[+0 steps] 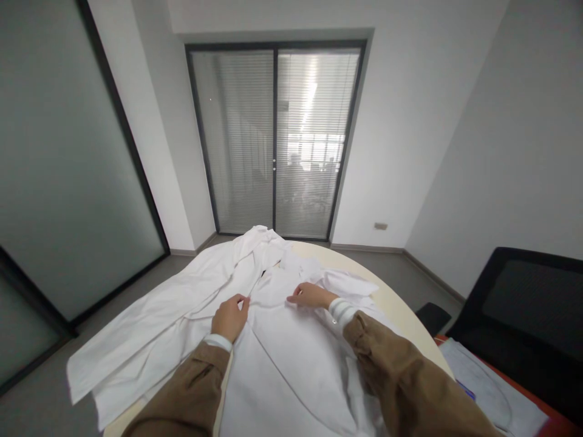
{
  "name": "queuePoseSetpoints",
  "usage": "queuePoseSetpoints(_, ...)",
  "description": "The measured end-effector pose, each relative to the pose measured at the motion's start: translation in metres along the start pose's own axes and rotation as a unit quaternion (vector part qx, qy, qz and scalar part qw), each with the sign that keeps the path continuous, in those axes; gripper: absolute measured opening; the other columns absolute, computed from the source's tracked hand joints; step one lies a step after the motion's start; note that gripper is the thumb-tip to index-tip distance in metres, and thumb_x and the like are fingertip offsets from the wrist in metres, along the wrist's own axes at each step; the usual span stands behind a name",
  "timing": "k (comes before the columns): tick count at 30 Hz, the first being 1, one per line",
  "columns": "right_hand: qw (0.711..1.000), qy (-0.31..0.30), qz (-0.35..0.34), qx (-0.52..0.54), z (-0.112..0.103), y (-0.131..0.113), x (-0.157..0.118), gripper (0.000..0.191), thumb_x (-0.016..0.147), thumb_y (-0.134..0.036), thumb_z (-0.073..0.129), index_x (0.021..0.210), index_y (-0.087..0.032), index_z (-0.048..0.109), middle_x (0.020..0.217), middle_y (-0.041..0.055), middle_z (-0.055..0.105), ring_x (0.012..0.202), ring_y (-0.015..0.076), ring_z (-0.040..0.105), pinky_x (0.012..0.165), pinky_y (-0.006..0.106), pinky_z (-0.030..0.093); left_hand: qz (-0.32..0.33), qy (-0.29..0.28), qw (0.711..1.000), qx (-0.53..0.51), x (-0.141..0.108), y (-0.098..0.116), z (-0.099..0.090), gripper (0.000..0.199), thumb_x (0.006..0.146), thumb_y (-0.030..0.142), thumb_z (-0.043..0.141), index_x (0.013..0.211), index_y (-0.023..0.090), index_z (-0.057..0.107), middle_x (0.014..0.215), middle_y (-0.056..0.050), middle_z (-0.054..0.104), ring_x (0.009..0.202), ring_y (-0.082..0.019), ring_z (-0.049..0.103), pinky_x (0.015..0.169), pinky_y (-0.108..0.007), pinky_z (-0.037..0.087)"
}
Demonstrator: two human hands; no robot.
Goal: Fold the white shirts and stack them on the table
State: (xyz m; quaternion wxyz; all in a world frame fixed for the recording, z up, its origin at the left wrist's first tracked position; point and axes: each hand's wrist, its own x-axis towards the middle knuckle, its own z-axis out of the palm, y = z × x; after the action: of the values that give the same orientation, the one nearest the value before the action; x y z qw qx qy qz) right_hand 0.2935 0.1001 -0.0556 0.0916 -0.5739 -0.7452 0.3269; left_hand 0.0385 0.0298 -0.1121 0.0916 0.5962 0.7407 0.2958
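Note:
White long-sleeved garments, possibly coats, lie over a round table. One white garment is spread out in front of me, its near part hanging toward my body. My left hand pinches the left edge of this garment between thumb and fingers. Across from it, my right hand has its thumb and index finger together on the fabric near the upper right. To the left lies another stretch of white cloth with long folds; whether it joins the middle garment I cannot tell.
At the right stands a black mesh-backed chair, with a pale folded item on its orange-red seat. Behind the table is a glass partition with blinds. A frosted glass panel stands at the left.

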Motion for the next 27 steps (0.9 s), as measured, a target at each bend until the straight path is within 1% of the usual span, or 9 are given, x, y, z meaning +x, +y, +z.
queuePoseSetpoints(2,0.996,-0.026,-0.010,-0.088,-0.011,0.006,-0.020,0.036,0.070,-0.050,0.076,0.067,-0.015,0.068,0.069,0.0073,0.069,0.071,0.0200,0.064,0.067,0.028,0.045,0.000,0.011,1.000,0.001,0.001,-0.002,0.001,0.029,0.091,0.044,0.047,0.090,0.025,0.069,0.087,-0.008,0.076,0.081,-0.027,0.070,0.067,-0.032,0.048)
queuePoseSetpoints(6,0.974,-0.148,0.021,-0.172,-0.029,0.015,-0.058,0.049,0.067,-0.063,0.072,0.058,-0.016,0.063,0.062,0.0070,0.065,0.057,0.0184,0.058,0.059,0.031,0.042,-0.002,0.042,0.999,-0.018,0.005,-0.005,0.004,0.028,0.093,0.042,0.044,0.091,0.024,0.066,0.095,-0.010,0.075,0.085,-0.028,0.070,0.069,-0.033,0.049)
queuePoseSetpoints(9,0.949,-0.267,0.037,-0.166,-0.036,0.023,-0.080,0.047,0.064,-0.062,0.074,0.064,-0.016,0.062,0.062,0.0031,0.064,0.057,0.0162,0.057,0.059,0.029,0.042,0.009,0.060,0.997,-0.040,0.009,-0.006,0.005,0.027,0.093,0.040,0.043,0.093,0.024,0.064,0.095,-0.010,0.075,0.091,-0.028,0.070,0.075,-0.033,0.050)
queuePoseSetpoints(11,0.939,-0.328,0.011,-0.107,-0.038,0.028,-0.090,0.044,0.059,-0.052,0.082,0.077,-0.017,0.062,0.064,-0.0019,0.062,0.059,0.0138,0.056,0.059,0.025,0.042,0.013,0.068,0.996,-0.051,0.012,-0.007,0.006,0.028,0.093,0.041,0.042,0.095,0.023,0.064,0.097,-0.010,0.075,0.095,-0.027,0.070,0.078,-0.033,0.050)
queuePoseSetpoints(14,0.951,-0.297,-0.071,0.049,-0.043,0.035,-0.103,0.041,0.060,-0.039,0.082,0.089,-0.021,0.058,0.068,-0.0082,0.053,0.060,0.0084,0.049,0.056,0.018,0.038,0.008,0.062,0.997,-0.055,0.016,-0.007,0.005,0.034,0.093,0.047,0.041,0.092,0.023,0.066,0.097,-0.011,0.075,0.094,-0.028,0.070,0.079,-0.034,0.050)
queuePoseSetpoints(17,0.949,-0.237,-0.070,0.197,-0.052,0.037,-0.117,0.034,0.076,-0.044,0.069,0.102,-0.024,0.058,0.071,-0.0091,0.046,0.056,0.0058,0.042,0.052,0.015,0.034,-0.005,0.034,0.999,-0.039,0.016,-0.006,0.004,0.044,0.093,0.053,0.038,0.086,0.023,0.070,0.091,-0.011,0.076,0.091,-0.030,0.070,0.078,-0.035,0.051)
queuePoseSetpoints(19,0.940,-0.264,-0.029,0.214,-0.056,0.037,-0.127,0.048,0.074,-0.046,0.072,0.116,-0.027,0.056,0.077,-0.0081,0.052,0.060,0.0065,0.048,0.053,0.015,0.038,-0.013,0.020,0.999,-0.026,0.015,-0.004,0.002,0.044,0.091,0.055,0.042,0.090,0.023,0.072,0.092,-0.012,0.076,0.090,-0.030,0.070,0.076,-0.035,0.051)
queuePoseSetpoints(23,0.921,-0.354,0.039,0.156,-0.053,0.045,-0.142,0.098,0.044,-0.031,0.092,0.132,-0.030,0.049,0.099,-0.0026,0.064,0.083,0.0161,0.063,0.066,0.020,0.050,-0.017,0.019,1.000,-0.017,0.012,-0.001,0.001,0.037,0.087,0.053,0.050,0.096,0.024,0.072,0.103,-0.011,0.075,0.095,-0.029,0.070,0.076,-0.034,0.050)
queuePoseSetpoints(27,0.896,-0.382,-0.014,0.225,-0.050,0.070,-0.141,0.095,0.054,-0.032,0.089,0.137,-0.029,0.045,0.108,0.0007,0.064,0.096,0.0187,0.065,0.078,0.026,0.053,-0.027,0.016,0.999,-0.009,0.011,-0.001,0.002,0.029,0.089,0.046,0.050,0.093,0.024,0.069,0.106,-0.010,0.074,0.101,-0.027,0.068,0.080,-0.032,0.049)
